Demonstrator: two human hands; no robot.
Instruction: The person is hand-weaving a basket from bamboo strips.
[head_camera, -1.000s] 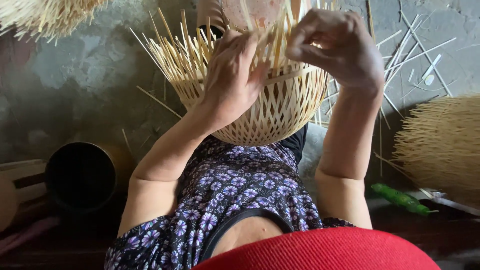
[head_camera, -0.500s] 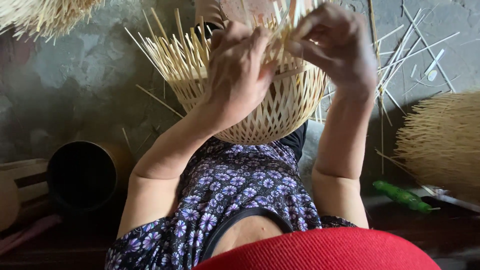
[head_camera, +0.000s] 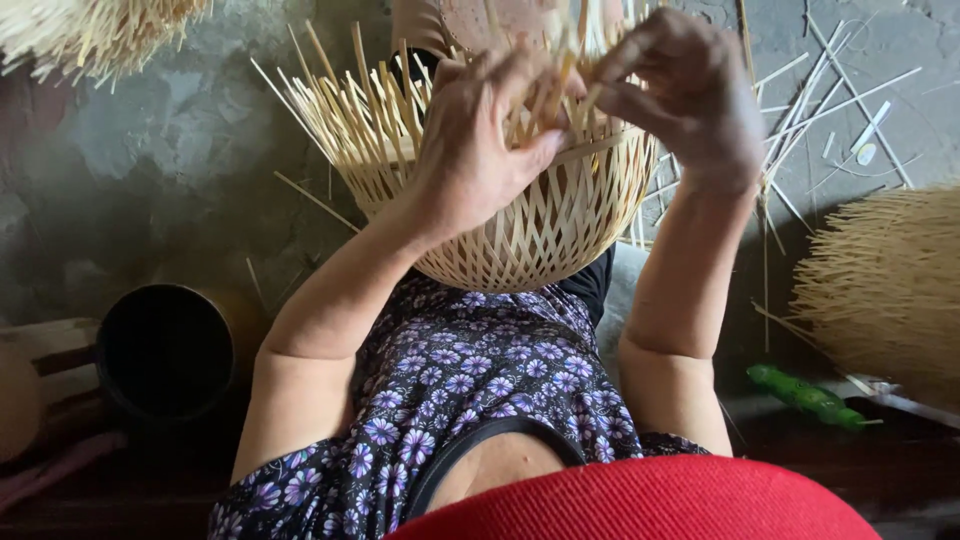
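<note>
A pale, half-woven bamboo basket (head_camera: 520, 215) with an open lattice wall rests on the person's lap, its loose strip ends sticking up. The left hand (head_camera: 480, 140) presses against the basket's rim, its grip closed on upright strips. The right hand (head_camera: 690, 95) pinches a thin bamboo strip (head_camera: 562, 90) at the rim. A green-handled tool (head_camera: 805, 397) lies on the floor to the right, well apart.

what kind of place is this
Probably a home basket-weaving spot on a bare concrete floor: both hands work a half-woven bamboo basket, loose bamboo strips lie scattered, and another unfinished basket sits nearby.
</note>
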